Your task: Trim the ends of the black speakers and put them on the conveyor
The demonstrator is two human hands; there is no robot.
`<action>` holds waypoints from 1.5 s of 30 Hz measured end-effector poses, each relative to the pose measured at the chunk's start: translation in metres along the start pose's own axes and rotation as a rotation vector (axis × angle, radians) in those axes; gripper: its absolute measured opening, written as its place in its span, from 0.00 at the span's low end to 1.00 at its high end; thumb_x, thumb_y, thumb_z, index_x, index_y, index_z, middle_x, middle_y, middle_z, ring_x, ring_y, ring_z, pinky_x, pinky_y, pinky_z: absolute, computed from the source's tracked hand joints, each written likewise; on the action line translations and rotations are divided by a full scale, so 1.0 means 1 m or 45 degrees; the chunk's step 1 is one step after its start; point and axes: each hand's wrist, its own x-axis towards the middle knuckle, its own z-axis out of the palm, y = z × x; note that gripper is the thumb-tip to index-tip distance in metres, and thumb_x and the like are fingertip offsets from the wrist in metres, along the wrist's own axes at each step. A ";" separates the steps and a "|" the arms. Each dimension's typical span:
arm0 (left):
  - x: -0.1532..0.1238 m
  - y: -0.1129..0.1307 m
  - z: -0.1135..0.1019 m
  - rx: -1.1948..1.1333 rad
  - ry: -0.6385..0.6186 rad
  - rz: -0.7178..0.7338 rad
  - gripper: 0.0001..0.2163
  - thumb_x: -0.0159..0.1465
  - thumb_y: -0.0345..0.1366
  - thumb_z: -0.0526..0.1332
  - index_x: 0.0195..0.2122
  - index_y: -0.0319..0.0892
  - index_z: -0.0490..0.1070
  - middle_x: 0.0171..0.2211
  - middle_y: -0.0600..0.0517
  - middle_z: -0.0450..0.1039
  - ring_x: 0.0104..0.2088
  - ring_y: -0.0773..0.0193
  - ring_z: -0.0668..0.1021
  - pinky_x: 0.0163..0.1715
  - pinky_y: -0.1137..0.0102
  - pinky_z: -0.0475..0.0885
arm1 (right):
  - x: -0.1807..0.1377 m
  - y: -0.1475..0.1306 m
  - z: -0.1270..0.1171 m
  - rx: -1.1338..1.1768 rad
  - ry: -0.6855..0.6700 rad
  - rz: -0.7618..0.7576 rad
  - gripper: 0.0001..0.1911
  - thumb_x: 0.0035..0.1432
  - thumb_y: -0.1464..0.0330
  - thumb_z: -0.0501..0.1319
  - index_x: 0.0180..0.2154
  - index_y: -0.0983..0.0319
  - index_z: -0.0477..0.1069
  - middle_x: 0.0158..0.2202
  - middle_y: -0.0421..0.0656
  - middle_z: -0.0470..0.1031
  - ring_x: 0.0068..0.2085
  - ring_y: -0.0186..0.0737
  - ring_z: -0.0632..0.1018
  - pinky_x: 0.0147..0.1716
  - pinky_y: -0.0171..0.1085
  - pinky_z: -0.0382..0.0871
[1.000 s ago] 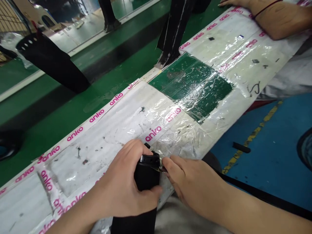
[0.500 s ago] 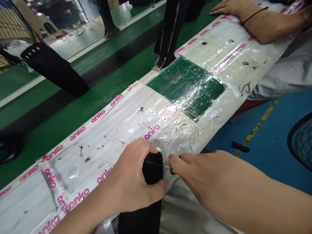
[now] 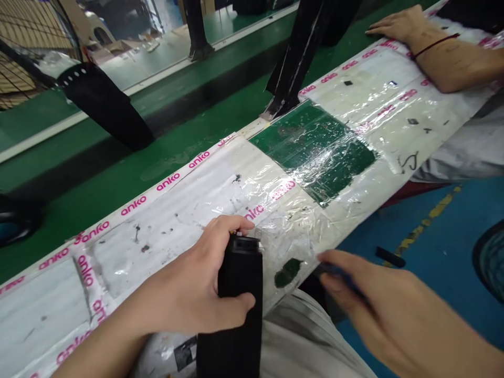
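My left hand (image 3: 208, 286) is wrapped round a long black casing (image 3: 242, 294), which stands on end at the near edge of the bench. The top of the casing has a slotted rim, with small bits by my index finger. Apart from it, to the right, my right hand (image 3: 386, 310) is closed on a slim dark blue tool (image 3: 346, 277). That tool is blurred and mostly hidden by my fingers, so its kind is unclear. Its front end lies near the bench edge.
The bench edge is covered with white sheet (image 3: 197, 194) and pink-lettered tape. A co-worker's arm (image 3: 444, 58) rests at far right. Black posts (image 3: 299, 58) and another black part (image 3: 106, 107) stand on the green surface (image 3: 177, 142). A small black piece (image 3: 389, 257) lies on the blue floor.
My right hand has moved away from the casing's top, to the right and down, with the blue tool showing. My left hand still holds the casing. The view has shifted slightly.
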 end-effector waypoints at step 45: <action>0.016 -0.011 -0.006 0.034 -0.117 0.123 0.25 0.56 0.32 0.70 0.53 0.51 0.64 0.47 0.53 0.64 0.45 0.57 0.73 0.44 0.62 0.73 | 0.054 -0.024 0.033 -0.110 -0.470 -0.158 0.23 0.52 0.79 0.59 0.50 0.60 0.64 0.28 0.39 0.72 0.22 0.43 0.73 0.19 0.40 0.44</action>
